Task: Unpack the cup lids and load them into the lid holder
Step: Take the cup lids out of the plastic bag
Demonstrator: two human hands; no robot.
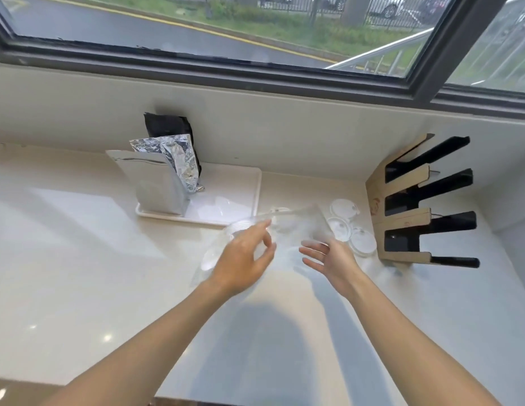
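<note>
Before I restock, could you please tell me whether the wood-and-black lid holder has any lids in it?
Empty: the wood-and-black lid holder shows only dark slots.

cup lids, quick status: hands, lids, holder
Left hand pinching clear lid sleeve; right hand open, empty. Three loose lids on counter beside lid holder. Holder slots look empty; nothing blocking.

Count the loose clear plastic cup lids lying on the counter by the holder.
3: far lid, middle lid, and near lid beside the wooden lid holder. More may be hidden inside the clear plastic bag.
</note>
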